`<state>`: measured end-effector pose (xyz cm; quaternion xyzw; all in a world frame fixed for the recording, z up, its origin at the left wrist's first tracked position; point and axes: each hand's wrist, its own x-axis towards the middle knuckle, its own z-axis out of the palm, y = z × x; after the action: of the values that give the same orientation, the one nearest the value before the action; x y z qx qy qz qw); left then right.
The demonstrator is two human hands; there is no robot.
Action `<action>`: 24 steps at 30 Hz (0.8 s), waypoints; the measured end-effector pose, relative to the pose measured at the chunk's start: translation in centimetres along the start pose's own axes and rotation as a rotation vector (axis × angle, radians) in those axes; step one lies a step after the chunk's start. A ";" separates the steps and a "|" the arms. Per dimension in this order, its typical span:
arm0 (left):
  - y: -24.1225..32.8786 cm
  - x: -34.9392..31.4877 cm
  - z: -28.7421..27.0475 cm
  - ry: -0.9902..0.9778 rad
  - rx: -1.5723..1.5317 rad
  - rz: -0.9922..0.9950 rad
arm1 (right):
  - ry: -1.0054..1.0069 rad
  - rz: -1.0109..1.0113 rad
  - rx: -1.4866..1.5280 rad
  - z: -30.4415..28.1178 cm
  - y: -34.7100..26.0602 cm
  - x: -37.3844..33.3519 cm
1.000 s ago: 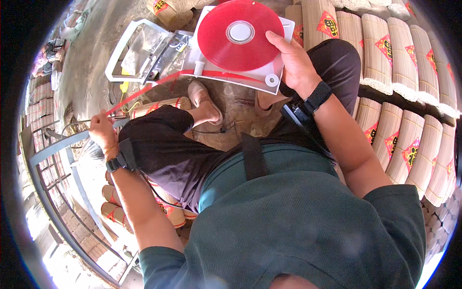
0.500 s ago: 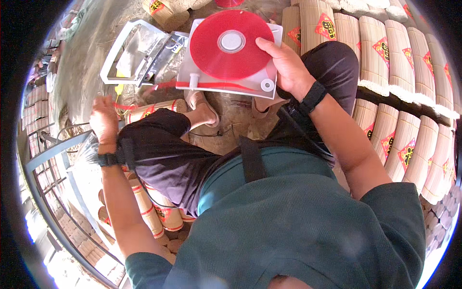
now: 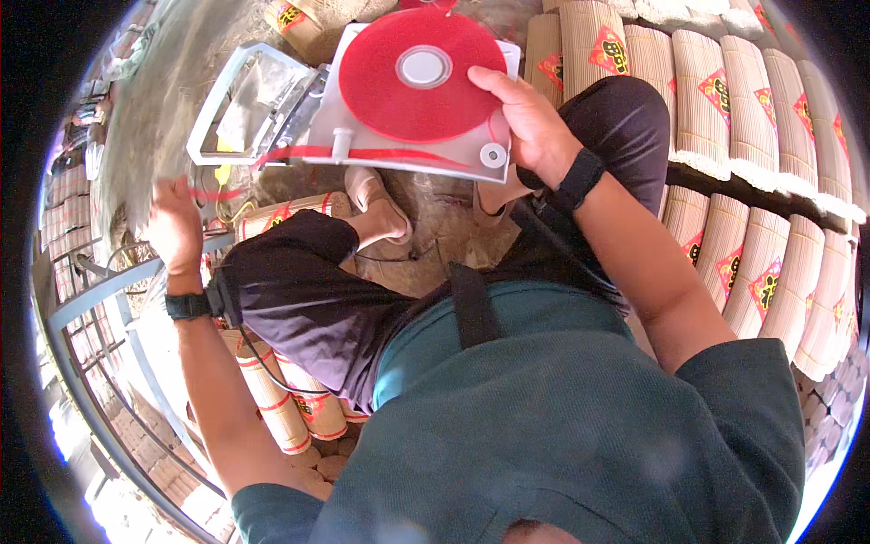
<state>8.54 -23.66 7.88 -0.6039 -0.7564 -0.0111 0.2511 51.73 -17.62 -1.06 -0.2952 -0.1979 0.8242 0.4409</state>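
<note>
A wide, flat roll of red tape (image 3: pixel 381 82) with a pale hub lies on a white plastic tray (image 3: pixel 317 145). My right hand (image 3: pixel 535 122) is closed on the tray's right edge, its thumb lying over the roll's rim. From the roll a red strip (image 3: pixel 381 152) runs along the tray's near edge, past a small white post, and out to the left. My left hand (image 3: pixel 177 222), slightly blurred, is a closed fist with the strip's end at its fingers.
Left of the tray stands a white-framed machine (image 3: pixel 201 118) with a clear cover. Below it lies a stick bundle (image 3: pixel 281 213). Labelled bundles (image 3: pixel 702 100) are stacked on the right, and red-banded bundles (image 3: pixel 276 399) sit beside my left leg. A metal frame (image 3: pixel 100 295) borders the left.
My left hand has moved a little left and up, drawing the red strip along. The tray and roll, with my right hand, have shifted slightly left and up.
</note>
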 end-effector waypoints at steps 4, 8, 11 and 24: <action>-6.5 1.2 0.4 0.050 -0.092 -0.155 | -0.089 0.017 0.089 1.0 -0.9 -1.7; -6.4 -1.0 2.2 0.004 -0.010 -0.109 | 0.002 -0.101 0.032 0.7 0.0 -0.5; -8.7 -1.4 1.7 0.052 -0.063 -0.227 | -0.061 -0.056 0.011 1.1 -1.2 -1.4; -8.1 -1.3 0.8 -0.010 -0.067 -0.145 | -0.101 0.072 0.107 0.5 -1.5 -1.1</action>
<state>1.00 -26.74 8.95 -0.5557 -0.7986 -0.0514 0.2254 52.78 -17.77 0.59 -0.2361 -0.1647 0.8628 0.4157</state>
